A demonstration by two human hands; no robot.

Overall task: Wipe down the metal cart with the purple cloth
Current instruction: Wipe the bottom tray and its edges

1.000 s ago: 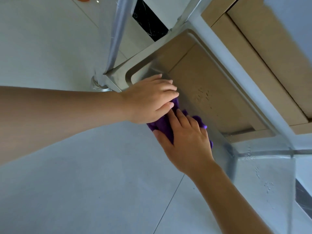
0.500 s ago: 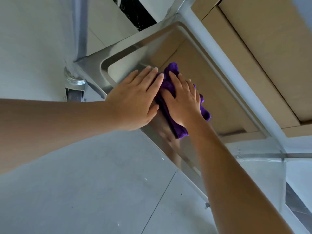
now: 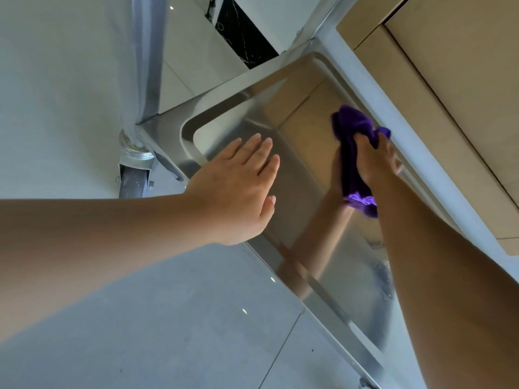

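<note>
Head view, right hand half hidden gripping purple cloth, cart cropped

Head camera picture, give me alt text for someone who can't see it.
A person's right hand presses a purple cloth against the shiny shelf of a metal cart, near its far rim. The left hand lies flat, fingers straight, at the shelf's near edge by a corner wheel. Pale floor tiles lie below.
</note>
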